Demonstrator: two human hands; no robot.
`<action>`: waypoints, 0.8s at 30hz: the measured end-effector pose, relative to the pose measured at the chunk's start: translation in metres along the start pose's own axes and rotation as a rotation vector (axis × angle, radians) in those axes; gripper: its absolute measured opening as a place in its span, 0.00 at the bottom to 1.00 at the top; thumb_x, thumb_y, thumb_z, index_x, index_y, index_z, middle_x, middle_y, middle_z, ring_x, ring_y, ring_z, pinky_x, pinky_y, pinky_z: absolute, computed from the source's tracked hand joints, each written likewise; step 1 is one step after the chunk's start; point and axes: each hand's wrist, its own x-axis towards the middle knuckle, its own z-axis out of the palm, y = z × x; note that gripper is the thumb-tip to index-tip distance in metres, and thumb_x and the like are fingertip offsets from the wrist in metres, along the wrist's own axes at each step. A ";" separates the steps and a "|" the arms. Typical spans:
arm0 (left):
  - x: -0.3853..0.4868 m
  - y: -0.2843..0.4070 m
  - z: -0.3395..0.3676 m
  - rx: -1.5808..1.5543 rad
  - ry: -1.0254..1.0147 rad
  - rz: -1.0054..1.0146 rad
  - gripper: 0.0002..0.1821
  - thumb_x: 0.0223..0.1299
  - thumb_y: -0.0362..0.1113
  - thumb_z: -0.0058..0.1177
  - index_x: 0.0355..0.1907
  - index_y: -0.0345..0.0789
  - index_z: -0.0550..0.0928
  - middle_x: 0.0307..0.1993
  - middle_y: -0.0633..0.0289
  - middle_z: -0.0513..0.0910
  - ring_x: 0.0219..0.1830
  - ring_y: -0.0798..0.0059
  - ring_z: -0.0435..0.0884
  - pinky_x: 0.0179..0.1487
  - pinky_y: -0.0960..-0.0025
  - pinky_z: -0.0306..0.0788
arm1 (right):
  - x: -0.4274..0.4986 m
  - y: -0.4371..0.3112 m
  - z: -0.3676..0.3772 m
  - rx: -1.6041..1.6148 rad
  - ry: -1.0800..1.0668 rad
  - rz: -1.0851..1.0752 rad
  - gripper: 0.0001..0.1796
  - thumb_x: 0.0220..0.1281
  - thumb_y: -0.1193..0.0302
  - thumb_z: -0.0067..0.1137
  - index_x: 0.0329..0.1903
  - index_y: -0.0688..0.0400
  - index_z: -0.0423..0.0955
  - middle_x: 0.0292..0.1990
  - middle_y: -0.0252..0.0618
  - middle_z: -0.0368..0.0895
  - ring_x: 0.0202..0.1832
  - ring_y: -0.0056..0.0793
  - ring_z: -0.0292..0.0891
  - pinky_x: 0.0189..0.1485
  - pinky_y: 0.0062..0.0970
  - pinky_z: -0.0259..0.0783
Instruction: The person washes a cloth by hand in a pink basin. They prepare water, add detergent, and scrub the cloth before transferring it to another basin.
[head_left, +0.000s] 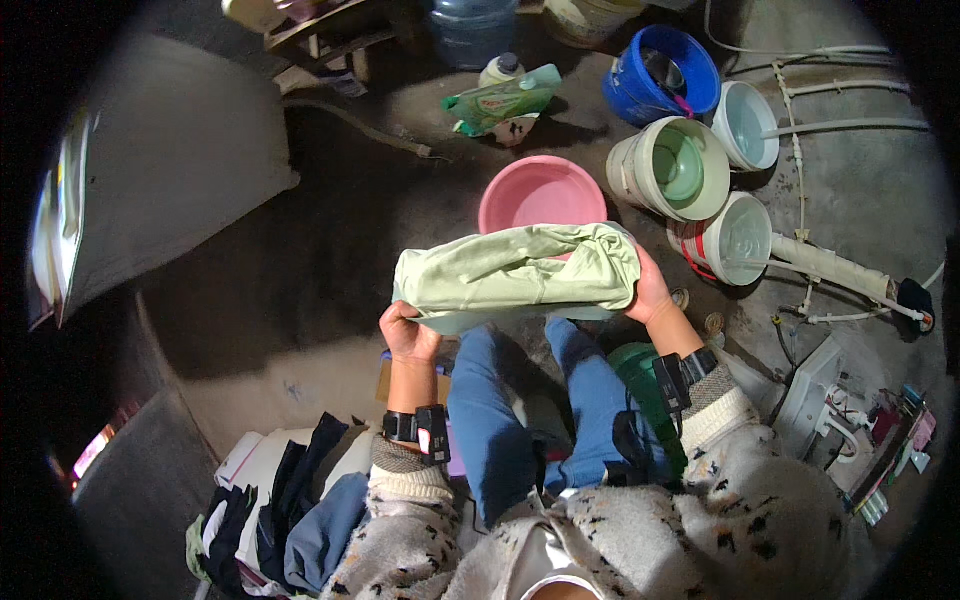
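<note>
A pale green cloth garment (517, 270) is stretched sideways between my two hands, above my knees. Its upper part is folded and bunched, most thickly at the right end, and a blue-green layer shows along the lower edge. My left hand (411, 331) pinches its lower left corner with the fingers curled in. At the other end, my right hand (651, 289) grips the garment, its fingers partly hidden behind the cloth. Just beyond the garment stands a pink plastic basin (543, 189), its near side covered by the cloth.
Several buckets stand at the right, including a blue bucket (637, 109) and a white bucket (626, 176) holding a green bowl. A green detergent bag (502, 101) stands beyond the basin. Clothes (330, 525) are piled at lower left. Pipes (840, 277) run along the right wall.
</note>
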 end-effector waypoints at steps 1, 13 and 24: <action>0.009 -0.010 -0.001 0.011 0.019 -0.001 0.33 0.33 0.24 0.36 0.53 0.24 0.67 0.52 0.46 0.71 0.56 0.52 0.67 0.63 0.52 0.55 | 0.005 -0.002 -0.007 0.004 0.009 0.012 0.25 0.66 0.57 0.32 0.56 0.62 0.65 0.53 0.43 0.71 0.54 0.36 0.68 0.59 0.35 0.62; 0.129 -0.112 -0.048 0.090 0.095 -0.198 0.24 0.51 0.36 0.44 0.52 0.27 0.69 0.51 0.48 0.73 0.53 0.54 0.71 0.60 0.56 0.61 | 0.100 -0.034 -0.128 -0.155 0.091 0.042 0.27 0.66 0.53 0.34 0.55 0.62 0.65 0.52 0.39 0.72 0.52 0.29 0.70 0.56 0.28 0.65; 0.271 -0.167 -0.215 0.422 0.421 -0.231 0.23 0.54 0.34 0.48 0.54 0.30 0.67 0.47 0.51 0.74 0.47 0.58 0.74 0.50 0.59 0.68 | 0.266 -0.014 -0.271 -0.834 0.209 0.259 0.26 0.64 0.54 0.40 0.54 0.63 0.65 0.49 0.43 0.74 0.48 0.30 0.72 0.50 0.29 0.69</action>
